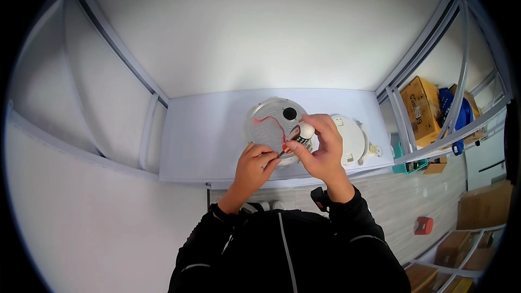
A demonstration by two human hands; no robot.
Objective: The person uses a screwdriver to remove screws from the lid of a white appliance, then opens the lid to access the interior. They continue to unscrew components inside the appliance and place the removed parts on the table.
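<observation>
My right hand (326, 149) grips a small device with a rounded white end and a dark, light-dotted body (303, 133). A thin red wire (278, 123) curves from beside it over a round, clear-and-silver housing (260, 130) on the table. Near my right thumb sits a small red piece (286, 148), at the wire's end. My left hand (254, 167) is closed, its thumb and index finger pinching something thin and dark close to that red piece; its kind cannot be made out. A black disc (290, 113) lies on the housing's far part.
A white round cover (350, 140) lies to the right, beside a small cream-coloured part (375, 150). The white table (201, 130) has metal frame posts at both sides. Cardboard boxes (420, 109) and a teal basket (410, 166) stand past its right end. A red stool (424, 225) is on the floor.
</observation>
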